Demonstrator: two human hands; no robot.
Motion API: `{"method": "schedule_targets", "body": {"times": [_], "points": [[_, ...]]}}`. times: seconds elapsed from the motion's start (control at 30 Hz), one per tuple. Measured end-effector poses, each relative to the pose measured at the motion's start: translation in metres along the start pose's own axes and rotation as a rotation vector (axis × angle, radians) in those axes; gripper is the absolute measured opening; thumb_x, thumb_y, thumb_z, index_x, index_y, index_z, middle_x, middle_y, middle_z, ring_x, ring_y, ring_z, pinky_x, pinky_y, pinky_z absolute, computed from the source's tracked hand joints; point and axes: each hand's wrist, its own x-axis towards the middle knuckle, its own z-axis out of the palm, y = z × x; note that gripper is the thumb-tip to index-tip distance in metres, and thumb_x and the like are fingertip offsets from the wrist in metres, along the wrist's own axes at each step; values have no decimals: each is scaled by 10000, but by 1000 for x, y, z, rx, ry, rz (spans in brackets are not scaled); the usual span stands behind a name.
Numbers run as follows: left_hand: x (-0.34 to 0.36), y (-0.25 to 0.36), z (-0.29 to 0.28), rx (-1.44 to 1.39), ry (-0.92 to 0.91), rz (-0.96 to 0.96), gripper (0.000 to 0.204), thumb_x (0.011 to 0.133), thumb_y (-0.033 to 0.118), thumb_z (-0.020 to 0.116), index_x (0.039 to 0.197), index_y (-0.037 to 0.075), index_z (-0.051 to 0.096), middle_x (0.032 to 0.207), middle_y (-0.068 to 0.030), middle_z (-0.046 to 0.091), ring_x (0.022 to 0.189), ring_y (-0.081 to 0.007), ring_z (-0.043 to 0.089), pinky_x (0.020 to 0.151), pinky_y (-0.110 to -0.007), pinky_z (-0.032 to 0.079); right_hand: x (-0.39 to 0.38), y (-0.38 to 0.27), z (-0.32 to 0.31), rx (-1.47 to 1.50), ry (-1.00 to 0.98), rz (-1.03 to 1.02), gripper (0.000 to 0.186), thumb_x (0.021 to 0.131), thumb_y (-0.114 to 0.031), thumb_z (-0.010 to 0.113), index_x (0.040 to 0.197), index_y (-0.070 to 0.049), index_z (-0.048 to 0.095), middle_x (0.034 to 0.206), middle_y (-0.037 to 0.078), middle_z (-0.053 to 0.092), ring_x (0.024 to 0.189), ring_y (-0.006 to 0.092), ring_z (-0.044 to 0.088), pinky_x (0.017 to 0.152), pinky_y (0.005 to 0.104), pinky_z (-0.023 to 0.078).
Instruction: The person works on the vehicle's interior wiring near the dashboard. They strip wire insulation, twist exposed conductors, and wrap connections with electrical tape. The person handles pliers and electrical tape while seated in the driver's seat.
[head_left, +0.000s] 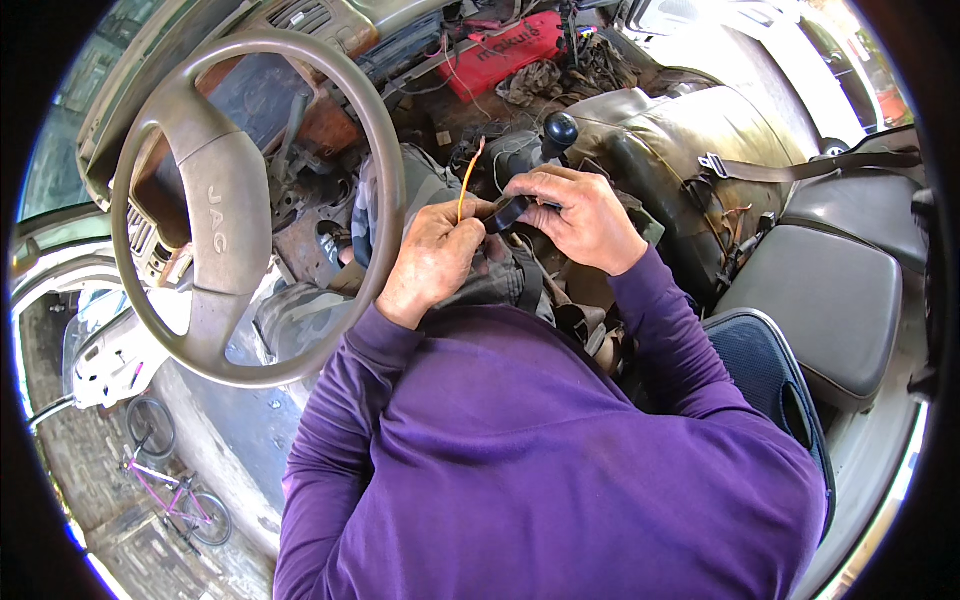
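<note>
In front of my purple-sleeved body, my left hand (pixel 435 257) is closed around a thin orange wire (pixel 467 180), whose upper end sticks up above the fingers. Beside it, my right hand (pixel 585 225) pinches a black roll, apparently tape (pixel 508 214), which sits between both hands close to the left fingertips. Whether the wire touches the roll I cannot tell. Just above my right fingers stands the round black gear lever knob (pixel 560 128). My legs in grey patterned trousers are partly hidden behind my hands.
A steering wheel (pixel 262 40) is at left, a red case (pixel 470 75) on the cluttered floor ahead. Grey seat cushions (pixel 805 310), a seat belt (pixel 800 172) and a worn tan padded cover (pixel 720 130) lie right. Through the open left doorway is a pink bicycle (pixel 165 490).
</note>
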Motion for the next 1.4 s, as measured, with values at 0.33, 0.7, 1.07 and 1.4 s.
{"method": "schedule_targets", "body": {"times": [0.33, 0.7, 1.07, 1.4], "points": [[3, -12, -3, -40, 0, -29, 304, 970, 156, 601, 1099, -60, 771, 794, -34, 719, 673, -76, 560, 629, -273, 454, -4, 5, 4, 92, -2, 29, 320, 886, -137, 837, 1187, -60, 759, 1069, 132, 774, 913, 360, 752, 795, 424, 598], [0, -1, 0, -44, 15, -93, 304, 1000, 156, 591, 1106, -82, 747, 785, -82, 722, 661, -113, 620, 614, -280, 508, -5, 4, 4, 32, -44, 33, 325, 888, -144, 832, 1192, -58, 758, 1077, 128, 772, 961, 367, 748, 831, 434, 594], [-1, 4, -2, 17, -28, -87, 410, 1002, 135, 518, 1256, -118, 714, 842, -113, 719, 708, -131, 619, 654, -294, 508, -5, 4, 5, 31, -45, 25, 326, 886, -140, 834, 1192, -54, 762, 1072, 132, 769, 958, 361, 749, 826, 429, 598], [-3, -6, 9, 255, 268, 118, 403, 950, 86, 755, 1313, -75, 683, 884, -48, 725, 713, -78, 611, 639, -255, 487, -12, 1, 2, -72, 79, 42, 316, 864, -148, 841, 1165, -87, 771, 1038, 100, 755, 891, 321, 755, 765, 414, 605]]}}
